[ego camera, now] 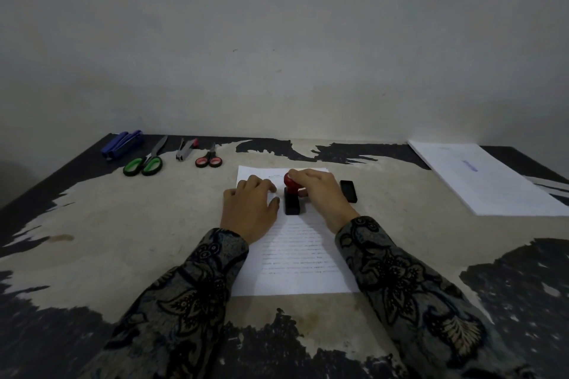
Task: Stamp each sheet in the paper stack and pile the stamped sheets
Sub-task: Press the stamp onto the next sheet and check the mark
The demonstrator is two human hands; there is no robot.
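Observation:
A printed white sheet lies in front of me on the worn table. My right hand grips the red knob of a stamp, whose black base stands on the sheet's upper half. My left hand lies flat on the sheet's left side, just left of the stamp, fingers spread and straight. A pile of white sheets with a blue mark on the top sheet sits at the far right of the table.
A small black ink pad or lid lies just right of the sheet. Along the back left are a blue stapler, green-handled scissors, a grey staple remover and small red-handled scissors. A pale wall rises behind the table.

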